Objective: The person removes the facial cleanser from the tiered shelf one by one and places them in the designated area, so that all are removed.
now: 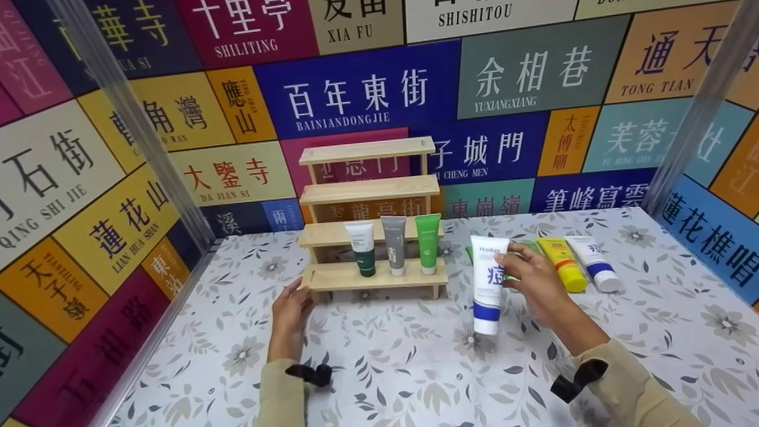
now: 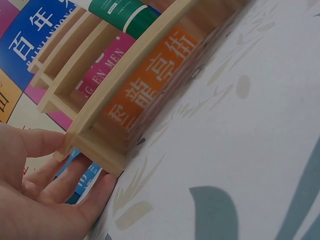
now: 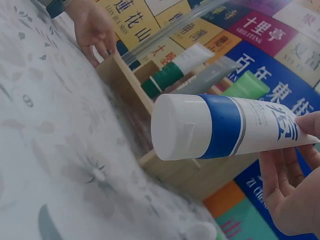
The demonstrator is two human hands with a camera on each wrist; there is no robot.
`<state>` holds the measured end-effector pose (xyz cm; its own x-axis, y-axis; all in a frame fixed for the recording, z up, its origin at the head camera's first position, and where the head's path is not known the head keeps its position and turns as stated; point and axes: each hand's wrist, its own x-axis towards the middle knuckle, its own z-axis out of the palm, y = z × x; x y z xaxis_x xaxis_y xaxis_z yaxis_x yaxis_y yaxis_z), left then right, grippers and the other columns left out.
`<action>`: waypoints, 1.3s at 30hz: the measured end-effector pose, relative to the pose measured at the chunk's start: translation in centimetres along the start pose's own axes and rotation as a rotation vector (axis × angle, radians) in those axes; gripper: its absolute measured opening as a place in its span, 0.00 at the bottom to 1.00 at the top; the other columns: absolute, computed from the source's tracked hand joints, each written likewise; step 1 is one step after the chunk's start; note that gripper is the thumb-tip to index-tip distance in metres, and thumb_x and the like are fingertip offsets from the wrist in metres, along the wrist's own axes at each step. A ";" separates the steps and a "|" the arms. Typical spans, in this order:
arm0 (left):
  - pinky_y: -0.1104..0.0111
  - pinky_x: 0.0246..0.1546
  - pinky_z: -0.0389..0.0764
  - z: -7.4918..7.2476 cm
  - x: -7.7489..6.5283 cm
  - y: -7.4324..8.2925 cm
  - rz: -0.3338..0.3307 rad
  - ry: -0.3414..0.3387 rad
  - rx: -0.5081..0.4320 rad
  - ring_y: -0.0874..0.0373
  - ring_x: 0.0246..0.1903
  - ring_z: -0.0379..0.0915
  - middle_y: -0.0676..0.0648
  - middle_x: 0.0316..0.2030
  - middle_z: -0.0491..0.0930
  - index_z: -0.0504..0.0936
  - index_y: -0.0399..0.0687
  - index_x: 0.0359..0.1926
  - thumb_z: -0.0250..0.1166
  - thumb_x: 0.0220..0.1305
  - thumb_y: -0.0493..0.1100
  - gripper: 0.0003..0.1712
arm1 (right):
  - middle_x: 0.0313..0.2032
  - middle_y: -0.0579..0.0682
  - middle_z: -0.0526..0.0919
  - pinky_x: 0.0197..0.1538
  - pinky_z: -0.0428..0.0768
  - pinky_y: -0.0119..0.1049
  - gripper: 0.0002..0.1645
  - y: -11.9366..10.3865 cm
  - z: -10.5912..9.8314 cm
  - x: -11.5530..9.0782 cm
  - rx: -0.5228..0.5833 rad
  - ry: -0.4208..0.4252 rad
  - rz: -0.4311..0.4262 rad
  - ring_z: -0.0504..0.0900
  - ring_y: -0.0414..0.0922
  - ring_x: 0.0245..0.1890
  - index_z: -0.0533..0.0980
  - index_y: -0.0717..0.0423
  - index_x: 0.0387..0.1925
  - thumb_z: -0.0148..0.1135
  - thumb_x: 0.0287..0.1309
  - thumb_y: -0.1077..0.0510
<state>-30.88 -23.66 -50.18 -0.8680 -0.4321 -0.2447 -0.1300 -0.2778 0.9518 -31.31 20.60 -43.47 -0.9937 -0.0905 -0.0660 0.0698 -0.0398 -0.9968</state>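
My right hand pinches a white squeeze tube with a blue band near its upper end, thumb in front and fingers behind. The tube is held cap down above the table, right of a wooden tiered stand. In the right wrist view, its white cap points toward the stand. My left hand grips the left end of the stand's lowest step, fingers around the board end. On that step stand a white and dark green tube, a grey tube and a green tube, caps down.
Right of my right hand lie a yellow tube and another white and blue tube. Something green lies partly hidden behind the hand. A flower-patterned cloth covers the table, and a sign-covered wall stands behind.
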 end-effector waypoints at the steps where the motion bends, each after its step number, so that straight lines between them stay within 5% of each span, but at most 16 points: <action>1: 0.59 0.63 0.76 -0.1 0.0 0.0 -0.002 -0.001 0.000 0.50 0.55 0.77 0.37 0.59 0.79 0.71 0.42 0.70 0.58 0.72 0.38 0.27 | 0.47 0.41 0.81 0.49 0.83 0.32 0.30 0.3 -0.2 0.1 0.001 0.000 0.034 0.83 0.39 0.45 0.66 0.53 0.64 0.63 0.67 0.45; 10: 0.58 0.64 0.76 -0.4 -0.4 0.0 -0.003 -0.008 0.012 0.46 0.59 0.75 0.38 0.57 0.80 0.70 0.43 0.71 0.58 0.72 0.38 0.27 | 0.41 0.42 0.81 0.45 0.81 0.32 0.31 2.6 -1.7 0.9 -0.069 -0.017 0.212 0.81 0.40 0.40 0.64 0.55 0.61 0.66 0.65 0.48; 17: 0.58 0.64 0.75 -0.4 -0.4 0.2 -0.006 -0.011 0.022 0.46 0.58 0.76 0.40 0.55 0.81 0.70 0.44 0.71 0.58 0.72 0.39 0.27 | 0.46 0.50 0.80 0.45 0.82 0.35 0.31 3.3 -2.6 1.2 -0.134 -0.059 0.319 0.81 0.44 0.41 0.64 0.57 0.60 0.67 0.64 0.49; 37: 0.58 0.65 0.75 -0.2 -0.5 0.2 -0.015 -0.020 0.012 0.47 0.58 0.75 0.37 0.60 0.77 0.68 0.43 0.72 0.58 0.72 0.39 0.28 | 0.43 0.54 0.84 0.40 0.85 0.35 0.34 4.7 -2.7 1.0 -0.307 -0.097 0.354 0.82 0.43 0.38 0.63 0.68 0.64 0.64 0.66 0.54; 39: 0.59 0.63 0.76 -0.1 -0.5 0.2 -0.008 -0.022 0.007 0.47 0.57 0.76 0.39 0.55 0.81 0.69 0.42 0.71 0.57 0.72 0.38 0.28 | 0.40 0.53 0.84 0.38 0.85 0.34 0.34 4.6 -2.6 1.1 -0.309 -0.094 0.348 0.83 0.42 0.36 0.62 0.69 0.64 0.64 0.66 0.55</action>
<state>-30.37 -23.62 -49.87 -0.8773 -0.4106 -0.2484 -0.1404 -0.2752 0.9511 -32.27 22.88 -48.21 -0.9027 -0.1363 -0.4081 0.3537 0.3052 -0.8842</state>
